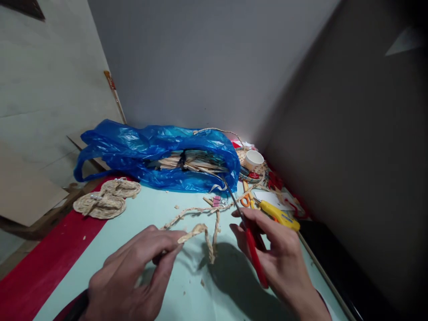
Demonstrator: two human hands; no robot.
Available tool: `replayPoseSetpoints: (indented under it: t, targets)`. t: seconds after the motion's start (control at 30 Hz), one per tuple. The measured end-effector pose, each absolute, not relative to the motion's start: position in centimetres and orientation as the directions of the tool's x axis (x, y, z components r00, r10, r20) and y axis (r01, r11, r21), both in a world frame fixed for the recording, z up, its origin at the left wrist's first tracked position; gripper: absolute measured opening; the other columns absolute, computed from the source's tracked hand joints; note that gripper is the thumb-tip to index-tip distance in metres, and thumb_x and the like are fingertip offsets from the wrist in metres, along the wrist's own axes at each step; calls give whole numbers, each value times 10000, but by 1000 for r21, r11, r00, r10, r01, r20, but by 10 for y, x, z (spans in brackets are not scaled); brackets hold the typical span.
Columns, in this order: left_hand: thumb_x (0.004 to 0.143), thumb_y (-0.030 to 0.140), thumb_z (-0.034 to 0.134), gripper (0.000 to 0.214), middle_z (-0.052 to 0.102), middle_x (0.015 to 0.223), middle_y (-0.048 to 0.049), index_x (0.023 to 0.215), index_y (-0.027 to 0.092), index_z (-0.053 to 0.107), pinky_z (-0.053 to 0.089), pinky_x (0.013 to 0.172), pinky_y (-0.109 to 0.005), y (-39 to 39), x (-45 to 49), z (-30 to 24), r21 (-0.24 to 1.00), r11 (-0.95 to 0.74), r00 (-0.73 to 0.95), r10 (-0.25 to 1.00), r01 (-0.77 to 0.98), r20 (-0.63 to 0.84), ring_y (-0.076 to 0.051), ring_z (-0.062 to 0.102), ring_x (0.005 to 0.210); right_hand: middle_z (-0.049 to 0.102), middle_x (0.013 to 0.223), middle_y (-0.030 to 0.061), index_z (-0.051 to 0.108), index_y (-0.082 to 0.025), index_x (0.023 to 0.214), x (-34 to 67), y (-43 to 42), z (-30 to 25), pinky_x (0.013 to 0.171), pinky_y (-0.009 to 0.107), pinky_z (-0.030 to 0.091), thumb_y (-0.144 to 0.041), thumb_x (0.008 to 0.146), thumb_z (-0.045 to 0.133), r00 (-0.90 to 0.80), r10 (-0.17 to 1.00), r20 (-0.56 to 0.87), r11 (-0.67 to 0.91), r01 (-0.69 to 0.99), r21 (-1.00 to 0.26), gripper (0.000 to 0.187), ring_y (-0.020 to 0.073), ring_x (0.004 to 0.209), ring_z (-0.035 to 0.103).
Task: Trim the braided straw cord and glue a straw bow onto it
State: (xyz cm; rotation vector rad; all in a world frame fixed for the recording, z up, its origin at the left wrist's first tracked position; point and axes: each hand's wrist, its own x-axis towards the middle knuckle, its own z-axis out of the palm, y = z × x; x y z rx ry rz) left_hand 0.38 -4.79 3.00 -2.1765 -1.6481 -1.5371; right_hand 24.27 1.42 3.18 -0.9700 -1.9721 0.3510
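My left hand (pixel 133 272) pinches one end of a braided straw cord (pixel 200 229) over the pale green table (pixel 160 214). The cord loops up from my fingers and trails back toward the blue bag. My right hand (pixel 274 254) is closed around red-handled scissors (pixel 254 254), whose thin blades point up and away toward the bag. The scissor tips sit apart from the cord I hold.
A blue plastic bag (pixel 150 156) full of straw strips lies at the back. Coiled braided pieces (pixel 105 200) rest at left on a red strip (pixel 43 263). A white cup (pixel 253 159), orange scissors (pixel 246 198), a yellow tool (pixel 279 216) and clips crowd the right side.
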Motion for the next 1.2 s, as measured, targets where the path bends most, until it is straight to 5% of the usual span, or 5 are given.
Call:
replayPoseSetpoints:
  t: [0.17, 0.4, 0.63, 0.77, 1.2]
  targets:
    - [845, 207, 668, 108, 754, 721, 111, 858, 314, 664, 508, 656, -165, -41, 24, 35, 712, -390, -56, 856, 584, 514, -103, 694, 604, 737, 1001, 29, 630, -240, 1088, 229, 8, 44, 728, 256, 548, -284, 753, 829, -440, 875, 203, 286, 131, -949, 392, 164, 804, 679]
    - [737, 237, 776, 150, 793, 805, 61, 848, 335, 752, 480, 706, -203, -35, 30, 37, 878, -184, -166, 945, 442, 282, -170, 709, 724, 566, 622, -92, 566, -208, 910, 218, 5, 48, 466, 157, 405, -251, 738, 837, -492, 858, -144, -224, -108, -969, 324, 40, 452, 452]
    - [705, 307, 786, 64, 804, 800, 25, 756, 333, 814, 494, 726, -222, -31, 25, 44, 901, -67, -224, 958, 429, 178, -208, 685, 744, 678, 713, -25, 551, -200, 961, 227, 9, 50, 407, 120, 377, -294, 847, 733, -543, 803, -246, -353, -100, -930, 235, 28, 437, 459]
    - [667, 379, 810, 103, 761, 724, 9, 717, 290, 799, 479, 559, -213, -30, 20, 43, 957, 163, -170, 978, 240, -124, -186, 639, 645, 681, 720, -26, 551, -204, 987, 227, 9, 44, 405, 116, 405, -352, 853, 740, -601, 751, -273, -440, -148, -886, 276, 26, 426, 485]
    - [720, 413, 807, 225, 603, 619, 15, 749, 194, 760, 338, 512, -181, -26, 8, 39, 885, 463, 262, 861, -52, -436, -98, 451, 569, 656, 699, -30, 599, -176, 962, 222, 11, 40, 439, 125, 403, -341, 733, 850, -614, 741, -272, -446, -148, -882, 379, 35, 467, 501]
